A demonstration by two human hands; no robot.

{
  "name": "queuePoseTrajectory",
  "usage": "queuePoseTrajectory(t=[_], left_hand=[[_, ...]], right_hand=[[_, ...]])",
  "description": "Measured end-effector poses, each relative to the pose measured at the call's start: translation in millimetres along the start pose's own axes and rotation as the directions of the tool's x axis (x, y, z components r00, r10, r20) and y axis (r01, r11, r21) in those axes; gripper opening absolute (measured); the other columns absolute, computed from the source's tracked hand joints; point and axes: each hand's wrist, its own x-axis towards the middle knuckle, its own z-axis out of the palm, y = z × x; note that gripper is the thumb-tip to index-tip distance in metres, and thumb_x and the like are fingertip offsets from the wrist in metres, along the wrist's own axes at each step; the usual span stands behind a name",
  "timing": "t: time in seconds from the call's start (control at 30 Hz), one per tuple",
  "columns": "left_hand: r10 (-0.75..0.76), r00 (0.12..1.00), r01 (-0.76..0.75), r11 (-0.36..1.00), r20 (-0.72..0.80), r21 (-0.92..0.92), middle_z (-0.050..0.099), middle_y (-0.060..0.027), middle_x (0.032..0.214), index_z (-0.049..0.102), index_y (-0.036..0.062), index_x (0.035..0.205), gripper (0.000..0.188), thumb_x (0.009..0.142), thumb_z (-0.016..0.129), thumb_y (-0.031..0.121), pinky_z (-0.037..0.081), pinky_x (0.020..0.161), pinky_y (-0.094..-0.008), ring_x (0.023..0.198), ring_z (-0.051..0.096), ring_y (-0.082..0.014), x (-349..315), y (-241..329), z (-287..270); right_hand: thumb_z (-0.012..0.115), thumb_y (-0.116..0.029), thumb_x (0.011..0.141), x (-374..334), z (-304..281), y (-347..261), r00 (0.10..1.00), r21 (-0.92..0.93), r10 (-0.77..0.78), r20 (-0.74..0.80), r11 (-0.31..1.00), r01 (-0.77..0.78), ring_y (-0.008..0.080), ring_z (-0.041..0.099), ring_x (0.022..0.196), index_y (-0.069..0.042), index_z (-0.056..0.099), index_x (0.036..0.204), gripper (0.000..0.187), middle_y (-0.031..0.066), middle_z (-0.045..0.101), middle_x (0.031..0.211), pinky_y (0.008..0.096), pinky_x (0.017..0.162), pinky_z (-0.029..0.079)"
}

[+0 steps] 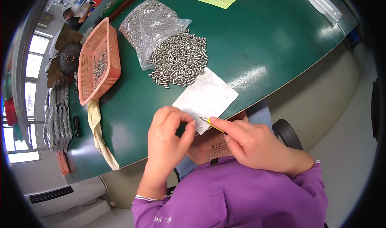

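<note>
Tweezers (213, 124) over green table (273, 39).

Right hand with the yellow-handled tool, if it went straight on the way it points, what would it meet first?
The right hand points its yellow-handled tool leftward at the left hand's fingertips, so those likely come first; the flat grey metal sheet lies just beyond, though depth is unclear.

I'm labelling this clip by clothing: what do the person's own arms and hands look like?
Both hands are bare: the left hand and right hand show no gloves. Both arms wear long purple fabric sleeves with striped ribbed cuffs; the left sleeve bears small light embroidered markings.
</note>
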Motion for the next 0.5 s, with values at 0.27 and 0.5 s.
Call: queuePoseTrajectory(t=[0.27, 0.5], left_hand=[[-0.005, 1.000, 0.005, 1.000, 0.009, -0.029, 0.061, -0.0083, 0.082, 0.064, 0.0018, 0.081, 0.018, 0.072, 0.078, -0.005, 0.049, 0.070, -0.0349, 0.078, 0.060, -0.0249, -4.6, -1.3, 10.2], [-0.032, 0.999, 0.032, 0.998, -0.006, -0.054, 0.060, -0.0082, 0.080, 0.063, 0.0016, 0.079, 0.018, 0.071, 0.078, -0.005, 0.049, 0.069, -0.0347, 0.077, 0.060, -0.0245, -7.4, -3.5, 13.1]], right_hand=[[0.063, -0.001, 0.085, -0.9, 4.1, -3.8, 0.999, -0.123, -0.052, 0.006, 0.991, 0.053, 0.0263, 0.064, 0.070, -0.009, 0.057, 0.140, 0.055, 0.0086, 0.061, 0.084, 0.0363, 0.057, 0.056], [0.064, -0.001, 0.084, -1.7, 4.4, -5.3, 0.999, -0.113, -0.039, 0.038, 0.993, 0.043, 0.0269, 0.064, 0.069, -0.008, 0.055, 0.142, 0.059, 0.0086, 0.060, 0.084, 0.0366, 0.056, 0.056]])
